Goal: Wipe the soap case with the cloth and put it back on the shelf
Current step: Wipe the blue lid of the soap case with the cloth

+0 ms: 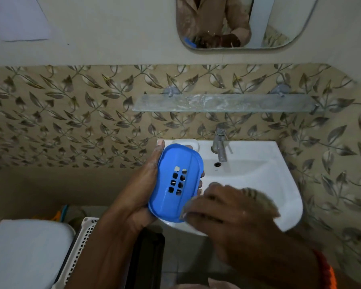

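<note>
A blue plastic soap case point(176, 182) with several drain slots in its middle is held tilted over the left part of the basin. My left hand point(142, 184) grips it from the left side and from behind. My right hand point(229, 207) is closed on a striped brownish cloth point(256, 198) and presses a corner of it against the case's lower right edge. The glass shelf point(223, 102) on the wall above the tap carries nothing I can make out.
A white wash basin point(258, 163) with a metal tap point(219, 144) lies under my hands. A white soap bar point(186, 141) rests on the basin's back left rim. A mirror point(246, 21) hangs above. A white perforated basket point(81, 245) and a white lid point(27, 251) are lower left.
</note>
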